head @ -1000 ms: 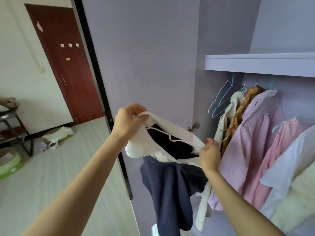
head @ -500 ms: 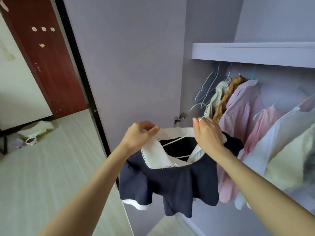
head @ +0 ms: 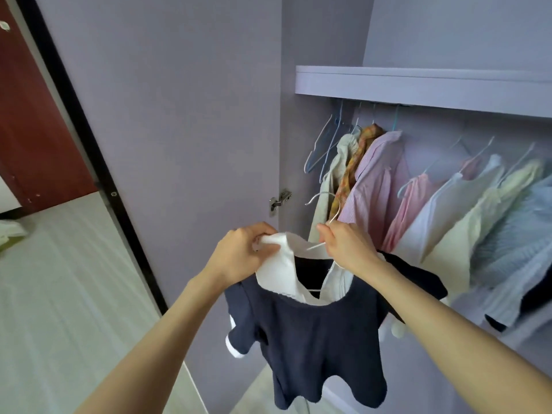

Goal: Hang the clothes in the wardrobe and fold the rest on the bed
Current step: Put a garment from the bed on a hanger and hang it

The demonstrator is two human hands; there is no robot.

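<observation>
A navy top with a broad white collar hangs on a thin white wire hanger in front of the open wardrobe. My left hand pinches the left part of the white collar. My right hand grips the hanger's neck just below the hook, with the hook sticking up above my fingers. Several shirts hang on the rail under the shelf, to the right of the top.
A lilac wardrobe door stands open to the left with a metal hinge. A shelf runs above the rail. Empty blue hangers hang at the rail's left end. A dark red room door is far left.
The top has settled onto the hanger and hangs straighter. My right hand shifted from the collar's right side to the hanger's neck. The view swung right toward the wardrobe.
</observation>
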